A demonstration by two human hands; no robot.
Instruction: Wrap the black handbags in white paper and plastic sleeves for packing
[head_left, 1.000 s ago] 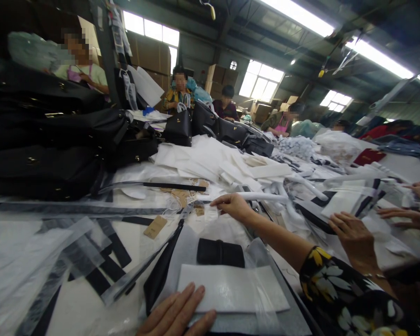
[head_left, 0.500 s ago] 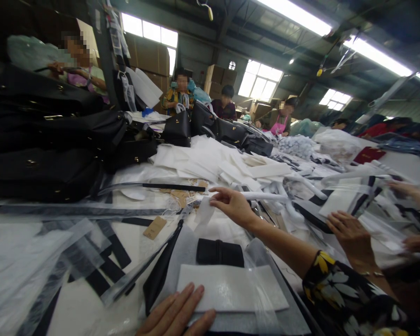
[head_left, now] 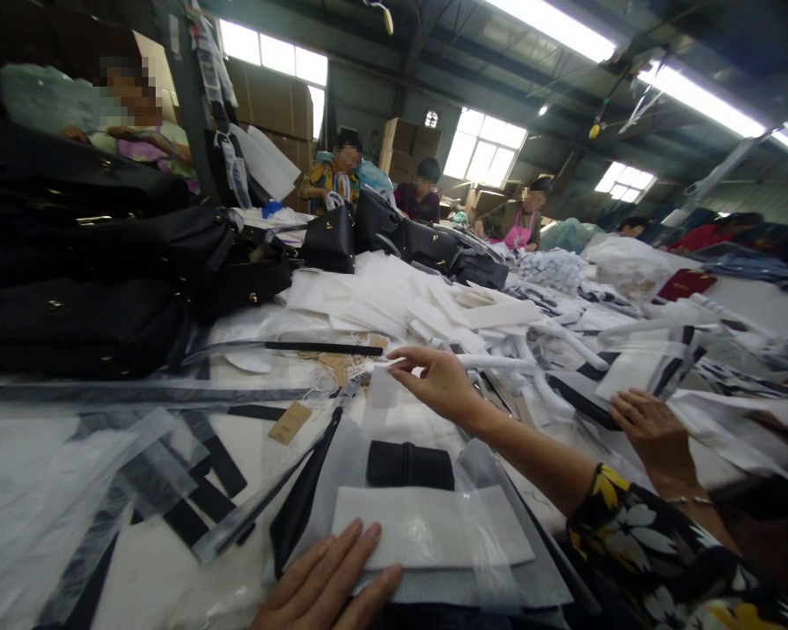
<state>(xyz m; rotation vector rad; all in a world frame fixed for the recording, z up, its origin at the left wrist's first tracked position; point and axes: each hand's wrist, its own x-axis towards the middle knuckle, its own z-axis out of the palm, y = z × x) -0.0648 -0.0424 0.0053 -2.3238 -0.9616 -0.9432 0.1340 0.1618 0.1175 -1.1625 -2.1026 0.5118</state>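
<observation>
My left hand (head_left: pixel 332 582) lies flat with its fingers spread, fingertips on the white foam sheet (head_left: pixel 426 529). That sheet rests on a black handbag (head_left: pixel 300 499) partly wrapped in pale translucent lining. Above the sheet shows a black flap with a strap (head_left: pixel 411 465). Clear plastic film (head_left: pixel 489 560) crosses the sheet's right part. Beyond the bag, my right hand (head_left: pixel 437 385) reaches forward, thumb and forefinger pinching a small translucent white piece of film (head_left: pixel 382 402) at its upper edge. A brown hang tag (head_left: pixel 290 423) lies left of the bag.
Black handbags (head_left: pixel 85 306) are piled at left. White sheets (head_left: pixel 381 293) heap in the middle. Black strips in plastic (head_left: pixel 200 490) lie at lower left. A co-worker's hand (head_left: pixel 650 429) rests on another wrapped bag (head_left: pixel 636 367) at right. Several people work across the table.
My right hand stays almost in place; the film under its fingers now hangs straighter. My left hand stays on the foam sheet. At far right, another person's hands have drawn out of view.
</observation>
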